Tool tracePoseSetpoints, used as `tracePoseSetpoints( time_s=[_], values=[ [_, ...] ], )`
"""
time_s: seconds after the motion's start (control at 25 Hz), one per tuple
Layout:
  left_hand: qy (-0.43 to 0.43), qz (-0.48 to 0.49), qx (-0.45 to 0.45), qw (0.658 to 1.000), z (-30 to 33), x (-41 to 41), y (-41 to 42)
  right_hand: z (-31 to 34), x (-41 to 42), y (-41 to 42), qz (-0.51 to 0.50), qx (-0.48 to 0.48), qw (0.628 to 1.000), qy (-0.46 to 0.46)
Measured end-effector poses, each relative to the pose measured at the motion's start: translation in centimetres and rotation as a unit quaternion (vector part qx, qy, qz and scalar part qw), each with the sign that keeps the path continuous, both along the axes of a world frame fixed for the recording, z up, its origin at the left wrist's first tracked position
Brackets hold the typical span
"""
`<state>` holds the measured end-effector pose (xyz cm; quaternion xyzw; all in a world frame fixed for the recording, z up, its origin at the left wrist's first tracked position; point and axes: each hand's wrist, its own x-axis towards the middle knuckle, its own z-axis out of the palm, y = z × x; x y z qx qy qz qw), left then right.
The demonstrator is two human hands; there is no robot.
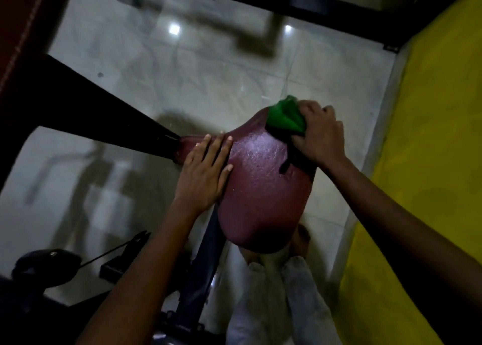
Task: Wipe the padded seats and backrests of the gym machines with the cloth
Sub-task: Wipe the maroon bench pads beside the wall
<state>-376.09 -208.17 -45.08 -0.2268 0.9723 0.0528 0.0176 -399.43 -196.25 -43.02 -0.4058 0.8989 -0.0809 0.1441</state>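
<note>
I am squeezing the green cloth (285,118) in my right hand (318,136) at the seat (260,177) far edge, my left hand (206,170) lying flat; it could be slipping off

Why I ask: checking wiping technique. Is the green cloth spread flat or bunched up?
Bunched up: the green cloth sits crumpled in folds under the right hand, at the far edge of the maroon seat.

No readable text, view perhaps too blurred
</note>
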Motion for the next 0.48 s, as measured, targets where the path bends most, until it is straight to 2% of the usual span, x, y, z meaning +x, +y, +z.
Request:
tracePoseSetpoints(
  time_s=[0.04,0.08,0.16,0.24,0.28,0.4,0.44,0.48],
  values=[
    [0.000,0.002,-0.006,1.000,-0.1,0.1,0.2,0.2,0.9,0.1,-0.059,-0.014,0.998,-0.010],
    [0.000,0.000,-0.012,1.000,-0.2,0.2,0.4,0.3,2.0,0.7,-0.062,-0.034,0.998,0.004],
    [0.009,-0.004,-0.026,1.000,-0.3,0.1,0.4,0.1,4.6,3.0,0.060,-0.053,0.996,0.048],
    [0.011,0.006,-0.023,1.000,-0.1,0.2,0.4,-0.3,4.7,5.4,0.198,-0.050,0.976,0.076],
    [0.011,0.007,-0.022,1.000,0.1,0.4,0.4,-0.1,3.8,5.5,0.205,-0.047,0.975,0.077],
    [0.005,-0.004,-0.023,1.000,0.4,0.0,0.6,0.0,4.8,4.8,0.001,-0.044,0.999,0.028],
    [0.003,0.001,-0.017,1.000,0.3,-0.1,0.6,0.2,6.7,4.9,-0.027,-0.045,0.998,0.027],
    [0.002,0.006,-0.014,1.000,0.3,0.0,0.6,0.2,9.0,5.4,-0.008,-0.050,0.998,0.033]
  ],
)
